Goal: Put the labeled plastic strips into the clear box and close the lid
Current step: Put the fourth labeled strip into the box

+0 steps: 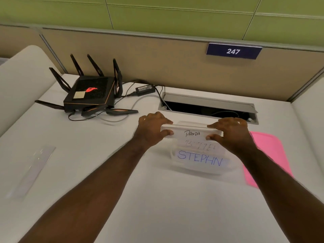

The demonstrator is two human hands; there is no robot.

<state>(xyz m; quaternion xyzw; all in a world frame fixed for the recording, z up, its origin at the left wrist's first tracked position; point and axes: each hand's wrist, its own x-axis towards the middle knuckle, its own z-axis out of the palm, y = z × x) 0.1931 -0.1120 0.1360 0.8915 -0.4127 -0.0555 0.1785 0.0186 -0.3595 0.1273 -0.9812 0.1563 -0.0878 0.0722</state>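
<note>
Now both hands, left [152, 128] and right [231, 132], are pinching the "PANDA" strip [192, 133] above the clear box [199, 165], where two strips are lying. Another strip [33, 170] is waiting on the desk [157, 199], and the pink lid [270, 155] is not yet on.

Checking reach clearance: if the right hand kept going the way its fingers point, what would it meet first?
Probably the open cable hatch just beyond the right hand, which grips the PANDA strip; depth is unclear.
</note>
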